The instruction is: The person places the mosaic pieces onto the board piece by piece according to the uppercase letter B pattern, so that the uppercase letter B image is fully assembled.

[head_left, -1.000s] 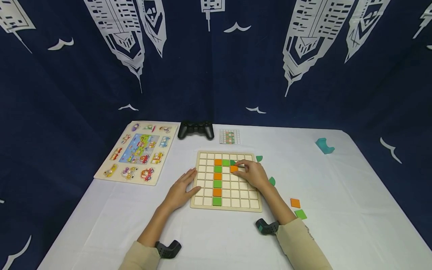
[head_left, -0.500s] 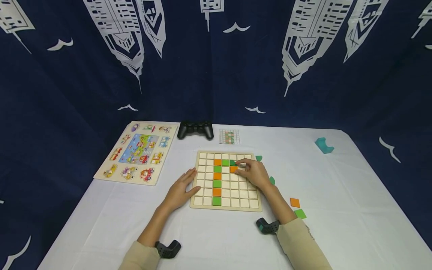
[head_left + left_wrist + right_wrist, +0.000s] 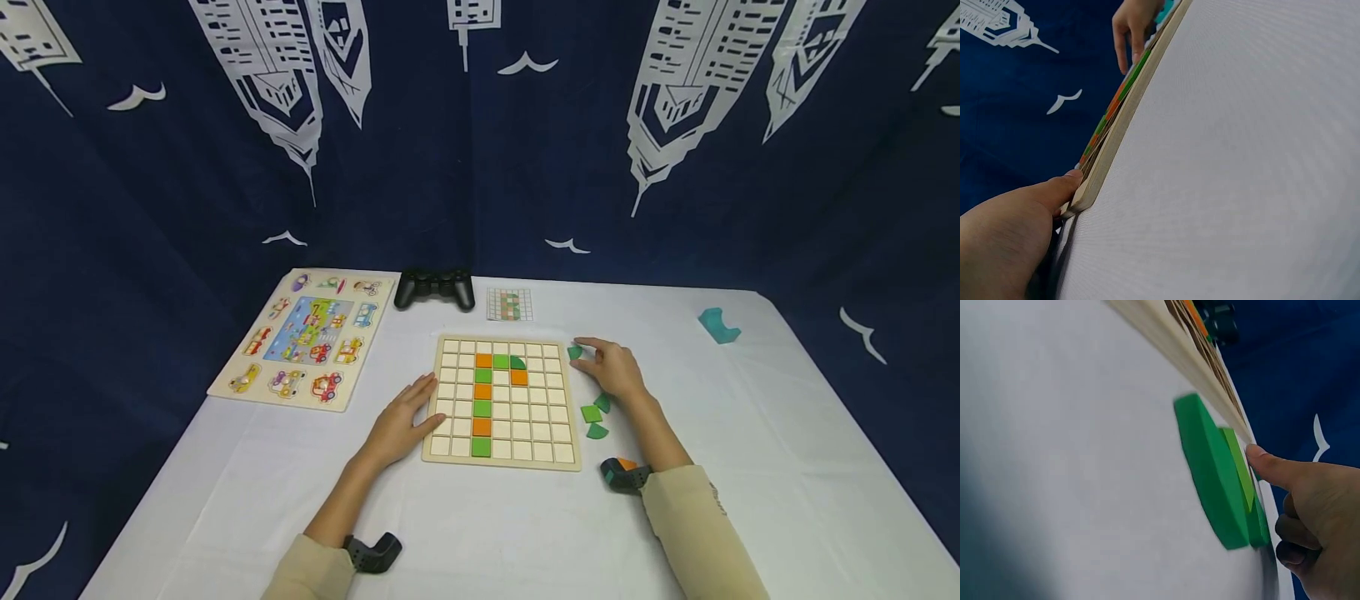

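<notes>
A wooden grid board lies mid-table, with orange and green square tiles in one column and a few more pieces at upper right. Among these is a dark green quarter-round tile above an orange square. My left hand rests on the board's left edge with fingers extended; in the left wrist view its thumb lies on the rim. Past the board's upper right corner, my right hand has thumb and index finger on either side of another dark green quarter-round tile, spread apart.
Loose green pieces, including a light green square and a quarter-round tile, lie right of the board. A pattern card, a black game controller, a picture puzzle and a teal block stand farther back.
My right hand has let go of the dark green tile in the grid and moved right to the loose one beside the board's corner. The left hand has stayed put.
</notes>
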### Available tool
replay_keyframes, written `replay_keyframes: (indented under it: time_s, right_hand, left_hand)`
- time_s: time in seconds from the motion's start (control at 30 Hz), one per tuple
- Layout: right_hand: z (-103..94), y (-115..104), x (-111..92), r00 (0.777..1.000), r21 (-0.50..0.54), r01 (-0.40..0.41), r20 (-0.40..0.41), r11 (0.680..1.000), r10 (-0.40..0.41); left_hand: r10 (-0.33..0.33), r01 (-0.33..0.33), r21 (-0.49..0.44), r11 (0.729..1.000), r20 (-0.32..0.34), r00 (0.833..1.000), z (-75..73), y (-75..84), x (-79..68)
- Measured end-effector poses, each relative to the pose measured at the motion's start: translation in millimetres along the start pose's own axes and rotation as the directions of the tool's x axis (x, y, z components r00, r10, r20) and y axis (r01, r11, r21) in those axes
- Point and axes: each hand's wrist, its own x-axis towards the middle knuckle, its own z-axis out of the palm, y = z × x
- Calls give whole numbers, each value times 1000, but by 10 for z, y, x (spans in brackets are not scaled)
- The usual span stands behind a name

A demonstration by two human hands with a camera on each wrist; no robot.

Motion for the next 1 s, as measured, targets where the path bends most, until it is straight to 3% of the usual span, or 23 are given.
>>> replay_keyframes:
  time_s: [0.17, 0.53, 0.77, 1.0]
  right_hand:
    - [-9, 66, 31, 1000, -15, 16, 27, 1000, -15]
    - [-36, 62, -54, 995, -11, 100, -29, 995, -100]
    - [-22, -282, -246, 973, -7, 228, -40, 974, -228]
    - [171, -572, -411, 951, 41, 306, 29, 951, -307]
  left_hand:
    - [3, -3, -1, 1000, -1, 1000, -2, 8, 2]
    - [1, -1, 4, 1000, 4, 1000, -4, 17, -9]
    - [1, -1, 12, 1000, 1, 1000, -11, 18, -4]
    - [7, -7, 1, 1000, 0, 1000, -1, 24, -8]
